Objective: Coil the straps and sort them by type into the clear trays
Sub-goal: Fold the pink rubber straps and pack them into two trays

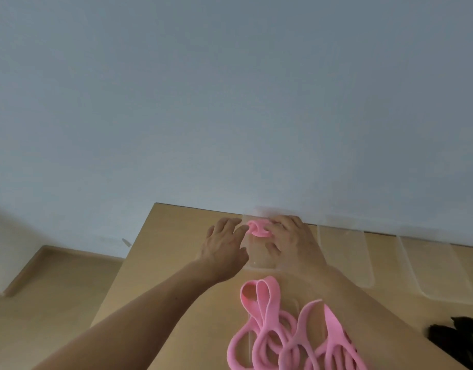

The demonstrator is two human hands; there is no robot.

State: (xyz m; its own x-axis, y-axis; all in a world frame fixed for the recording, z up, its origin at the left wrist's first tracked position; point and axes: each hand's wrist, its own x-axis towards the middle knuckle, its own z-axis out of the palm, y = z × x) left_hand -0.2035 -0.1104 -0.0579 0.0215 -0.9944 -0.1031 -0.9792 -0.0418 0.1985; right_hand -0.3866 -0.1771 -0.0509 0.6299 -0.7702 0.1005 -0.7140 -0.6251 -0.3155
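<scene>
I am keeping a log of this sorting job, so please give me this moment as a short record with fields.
left hand: fingers fairly straight, tips at the coil
right hand: fingers curled at the coil
coil: pink, between both hands, at the far end of the left tray
other trays: clear, to the right of it
pink straps: loose, heaped on the table, near side
black straps: on the table, right edge of view

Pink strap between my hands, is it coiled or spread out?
Coiled. The pink strap is a small tight bundle between the left hand and right hand, over the clear tray.
</scene>
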